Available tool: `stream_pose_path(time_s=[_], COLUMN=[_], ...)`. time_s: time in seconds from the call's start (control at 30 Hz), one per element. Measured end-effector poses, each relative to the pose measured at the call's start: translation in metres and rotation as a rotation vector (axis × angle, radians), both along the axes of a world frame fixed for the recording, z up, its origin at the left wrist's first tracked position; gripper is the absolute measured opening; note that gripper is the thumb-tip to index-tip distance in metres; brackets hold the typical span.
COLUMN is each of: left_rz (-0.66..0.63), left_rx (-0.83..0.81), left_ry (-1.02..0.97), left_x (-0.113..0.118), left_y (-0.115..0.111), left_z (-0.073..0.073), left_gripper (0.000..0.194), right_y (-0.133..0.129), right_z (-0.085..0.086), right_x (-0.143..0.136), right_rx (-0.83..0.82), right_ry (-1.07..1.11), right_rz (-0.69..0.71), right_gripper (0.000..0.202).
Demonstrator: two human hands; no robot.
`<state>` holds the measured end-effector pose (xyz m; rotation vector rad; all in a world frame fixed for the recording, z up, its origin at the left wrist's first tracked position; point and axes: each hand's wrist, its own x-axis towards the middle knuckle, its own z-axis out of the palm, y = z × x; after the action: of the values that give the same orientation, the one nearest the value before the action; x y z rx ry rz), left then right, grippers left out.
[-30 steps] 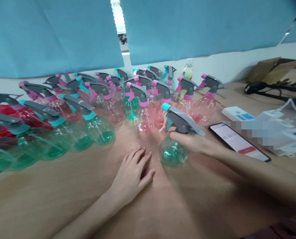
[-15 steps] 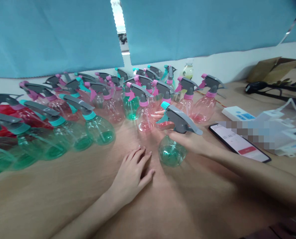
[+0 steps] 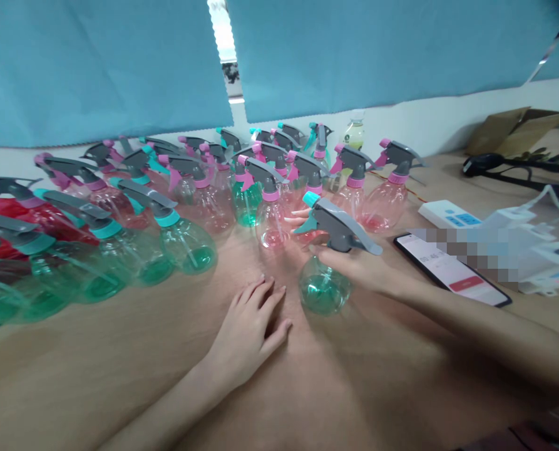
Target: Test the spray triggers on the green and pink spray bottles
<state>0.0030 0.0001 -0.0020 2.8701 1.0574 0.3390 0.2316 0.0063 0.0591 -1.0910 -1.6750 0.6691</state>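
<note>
My right hand (image 3: pixel 354 266) is around the neck of a green spray bottle (image 3: pixel 325 291), which stands upright with a grey and teal trigger head. Part of the grip is hidden behind that head, and some fingertips show to its left. My left hand (image 3: pixel 251 332) lies palm down on the wooden table (image 3: pixel 166 376), fingers loosely stretched, holding nothing, left of the bottle. Just beyond the hands stands a pink spray bottle (image 3: pixel 270 225). Another green spray bottle (image 3: pixel 188 247) stands to the left of it.
Several more pink and green spray bottles crowd the back and left, with a red one (image 3: pixel 49 222) among them. At right lie a phone (image 3: pixel 452 266), a white power strip (image 3: pixel 448 214), a clear plastic item (image 3: pixel 542 244), black glasses (image 3: pixel 509 169) and a cardboard box (image 3: pixel 514 128).
</note>
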Motion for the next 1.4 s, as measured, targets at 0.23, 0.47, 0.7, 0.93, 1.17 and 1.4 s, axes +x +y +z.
stream_pose_path(time_s=[0.23,0.47,0.7,0.93,1.17,1.4], left_rz=[-0.003,-0.006,-0.01,-0.016,-0.011,-0.006], left_rx=[-0.003,0.018,0.019,0.015,0.014,0.007], left_ry=[-0.016,-0.008,0.001,-0.014,0.002,0.004], left_x=[-0.0002,-0.0005,-0.0003,-0.0011,0.0003,0.0006], left_y=[-0.0004,0.0001,0.0003,0.0002,-0.0006,0.0], left_z=[0.0,-0.001,-0.0012,-0.0016,-0.0005,-0.0001], left_gripper=[0.045,0.045,0.045,0.045,0.045,0.046], right_y=[0.0012,0.0035,0.0018,0.0028,0.0013,0.0003], right_z=[0.0001,-0.0044,-0.0041,-0.0038,-0.0014,0.003], right_x=[-0.0001,0.0009,0.0023,0.0009,0.0014,0.0018], right_rx=[0.028,0.029,0.012,0.027,0.027,-0.008], right_ry=[0.035,0.038,-0.01,0.036,0.039,-0.014], right_rz=[0.023,0.039,-0.013,0.034,0.033,0.037], right_gripper=[0.049,0.056,0.058,0.054,0.058,0.057])
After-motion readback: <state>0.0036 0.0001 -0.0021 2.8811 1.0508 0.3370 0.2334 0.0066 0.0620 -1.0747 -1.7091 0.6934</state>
